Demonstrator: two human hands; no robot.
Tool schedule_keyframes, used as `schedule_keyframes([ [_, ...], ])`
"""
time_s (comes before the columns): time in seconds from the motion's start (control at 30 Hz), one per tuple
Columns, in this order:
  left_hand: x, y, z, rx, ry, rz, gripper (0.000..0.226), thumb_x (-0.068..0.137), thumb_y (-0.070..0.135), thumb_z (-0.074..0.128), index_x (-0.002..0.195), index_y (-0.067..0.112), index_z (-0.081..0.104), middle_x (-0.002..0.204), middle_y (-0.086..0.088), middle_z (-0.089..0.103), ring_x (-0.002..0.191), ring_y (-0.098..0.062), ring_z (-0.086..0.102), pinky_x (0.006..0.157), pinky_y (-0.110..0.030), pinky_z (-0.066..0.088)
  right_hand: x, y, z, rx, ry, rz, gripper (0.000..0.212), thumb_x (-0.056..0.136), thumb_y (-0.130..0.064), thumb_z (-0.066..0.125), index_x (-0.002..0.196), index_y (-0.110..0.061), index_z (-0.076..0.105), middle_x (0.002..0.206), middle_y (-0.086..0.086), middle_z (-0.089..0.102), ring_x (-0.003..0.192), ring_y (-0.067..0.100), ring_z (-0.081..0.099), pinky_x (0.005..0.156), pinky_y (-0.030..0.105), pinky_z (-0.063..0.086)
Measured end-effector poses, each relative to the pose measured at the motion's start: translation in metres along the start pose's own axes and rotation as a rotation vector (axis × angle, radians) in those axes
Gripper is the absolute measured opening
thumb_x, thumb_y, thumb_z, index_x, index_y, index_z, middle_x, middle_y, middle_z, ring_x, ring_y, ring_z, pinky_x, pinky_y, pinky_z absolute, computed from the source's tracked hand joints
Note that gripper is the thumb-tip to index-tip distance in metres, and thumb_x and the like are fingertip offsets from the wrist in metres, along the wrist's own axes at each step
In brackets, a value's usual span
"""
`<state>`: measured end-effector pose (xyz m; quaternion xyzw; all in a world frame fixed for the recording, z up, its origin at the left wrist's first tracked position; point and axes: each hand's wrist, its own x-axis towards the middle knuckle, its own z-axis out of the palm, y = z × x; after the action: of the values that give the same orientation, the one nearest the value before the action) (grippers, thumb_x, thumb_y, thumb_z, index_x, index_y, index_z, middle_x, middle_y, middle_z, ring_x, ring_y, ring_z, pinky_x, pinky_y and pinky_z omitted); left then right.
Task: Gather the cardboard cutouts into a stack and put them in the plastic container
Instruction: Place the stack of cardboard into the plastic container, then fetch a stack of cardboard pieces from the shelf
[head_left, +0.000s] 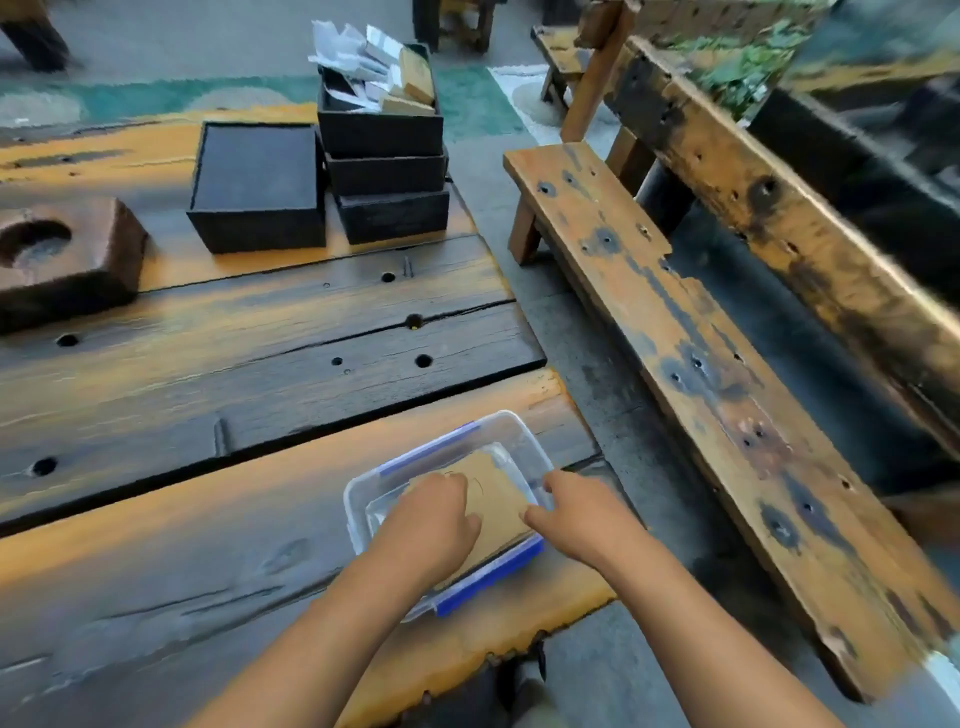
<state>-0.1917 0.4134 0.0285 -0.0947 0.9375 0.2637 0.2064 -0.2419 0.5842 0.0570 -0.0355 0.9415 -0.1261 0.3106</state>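
A clear plastic container (483, 427) with blue clips sits at the near right corner of the wooden table. A stack of brown cardboard cutouts (501, 499) lies inside it. My left hand (436, 512) rests on the left part of the stack, fingers curled down onto it. At the stack's right edge is my right hand (571, 512), thumb and fingers touching the cardboard and the container's right wall. The lower part of the stack is hidden under my hands.
Black boxes (387, 171) stand stacked at the table's far side, the top one holding papers and cardboard pieces (384, 73). A flat black box (257, 182) sits beside them, a wooden block with a round hollow (62, 254) at the left. A wooden bench (701, 374) runs along the right.
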Motion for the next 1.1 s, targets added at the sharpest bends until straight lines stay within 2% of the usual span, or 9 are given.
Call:
schedule_keyframes([
  [0.13,-0.008,0.021,-0.001,0.13,-0.061,0.252,0.037,0.092,0.032,0.051,0.121,0.01,0.057,0.123,-0.012,0.061,0.112,-0.031,0.059,0.091,-0.041,0.05,-0.053,0.03,0.021,0.178,0.152,0.164,0.052,0.085,-0.048,0.056,0.127,-0.017,0.057,0.118,0.005,0.067,0.109,0.025,0.061,0.082,0.032,0.046],
  [0.23,-0.02,0.056,0.009,0.196,-0.138,0.441,0.028,0.091,0.029,0.05,0.107,0.008,0.058,0.112,-0.015,0.065,0.105,-0.033,0.061,0.076,-0.035,0.047,-0.103,0.063,0.034,0.269,0.213,0.298,0.046,0.086,-0.043,0.057,0.123,-0.015,0.059,0.11,0.008,0.068,0.106,0.028,0.061,0.084,0.035,0.05],
  [0.27,-0.026,0.07,0.016,0.227,-0.165,0.5,0.028,0.091,0.029,0.05,0.107,0.007,0.057,0.113,-0.017,0.065,0.106,-0.034,0.061,0.076,-0.035,0.047,-0.118,0.075,0.037,0.292,0.234,0.331,0.045,0.087,-0.044,0.057,0.122,-0.015,0.059,0.108,0.008,0.068,0.105,0.028,0.061,0.085,0.037,0.05],
  [0.37,-0.048,0.121,0.047,0.365,-0.244,0.705,0.037,0.092,0.03,0.053,0.12,0.007,0.054,0.122,-0.018,0.061,0.115,-0.036,0.058,0.089,-0.043,0.049,-0.169,0.117,0.051,0.376,0.331,0.447,0.046,0.088,-0.046,0.057,0.124,-0.016,0.059,0.117,0.008,0.067,0.113,0.028,0.059,0.091,0.037,0.048],
  [0.43,-0.068,0.155,0.071,0.444,-0.284,0.815,0.035,0.09,0.03,0.055,0.118,0.009,0.053,0.12,-0.017,0.061,0.114,-0.037,0.058,0.09,-0.044,0.048,-0.203,0.146,0.063,0.454,0.399,0.541,0.046,0.088,-0.044,0.058,0.124,-0.015,0.059,0.121,0.009,0.066,0.116,0.028,0.059,0.094,0.037,0.048],
  [0.6,-0.129,0.235,0.135,0.566,-0.387,1.055,0.041,0.092,0.035,0.053,0.126,0.011,0.053,0.128,-0.013,0.061,0.117,-0.033,0.058,0.094,-0.041,0.049,-0.293,0.214,0.098,0.61,0.532,0.766,0.047,0.087,-0.044,0.06,0.124,-0.015,0.06,0.119,0.01,0.068,0.114,0.028,0.061,0.092,0.035,0.05],
  [0.8,-0.24,0.311,0.231,0.708,-0.528,1.394,0.038,0.092,0.033,0.054,0.123,0.011,0.056,0.123,-0.012,0.064,0.116,-0.031,0.058,0.092,-0.038,0.049,-0.417,0.274,0.162,0.858,0.695,1.013,0.04,0.085,-0.044,0.061,0.114,-0.017,0.063,0.108,0.006,0.07,0.104,0.026,0.065,0.087,0.036,0.051],
  [1.0,-0.373,0.356,0.317,0.845,-0.679,1.703,0.035,0.091,0.026,0.05,0.121,0.011,0.058,0.117,-0.015,0.067,0.112,-0.035,0.06,0.089,-0.039,0.052,-0.541,0.288,0.242,1.055,0.87,1.304,0.041,0.088,-0.044,0.059,0.114,-0.012,0.063,0.108,0.007,0.071,0.104,0.025,0.065,0.085,0.035,0.052],
  [1.1,-0.432,0.371,0.347,0.907,-0.76,1.902,0.032,0.09,0.026,0.049,0.117,0.01,0.057,0.11,-0.015,0.067,0.109,-0.035,0.061,0.084,-0.04,0.052,-0.59,0.281,0.272,1.143,0.963,1.462,0.03,0.087,-0.043,0.06,0.108,-0.021,0.061,0.103,0.002,0.068,0.088,0.021,0.064,0.079,0.033,0.051],
])
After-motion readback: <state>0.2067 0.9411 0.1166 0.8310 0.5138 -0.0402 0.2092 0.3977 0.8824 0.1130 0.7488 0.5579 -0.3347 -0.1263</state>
